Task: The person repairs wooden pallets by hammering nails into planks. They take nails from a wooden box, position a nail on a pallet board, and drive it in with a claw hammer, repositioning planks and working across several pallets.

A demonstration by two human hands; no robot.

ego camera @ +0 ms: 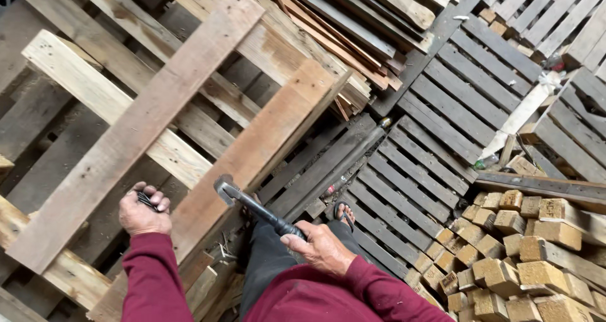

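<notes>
I see R hand (323, 246) gripping hammer (252, 205), head over plank (252, 148) edge. L hand (144, 211) fisted on dark bits, prob nails (148, 200), mostly hidden. Blocks (517, 259) cut off at right.

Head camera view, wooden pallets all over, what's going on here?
A person in a dark red long-sleeved top stands over a pale wooden slatted pallet. The right hand holds a black-handled steel hammer, its head resting by a reddish plank. The left hand is closed on a few dark nails. A heap of small wooden blocks lies to the right.
</notes>
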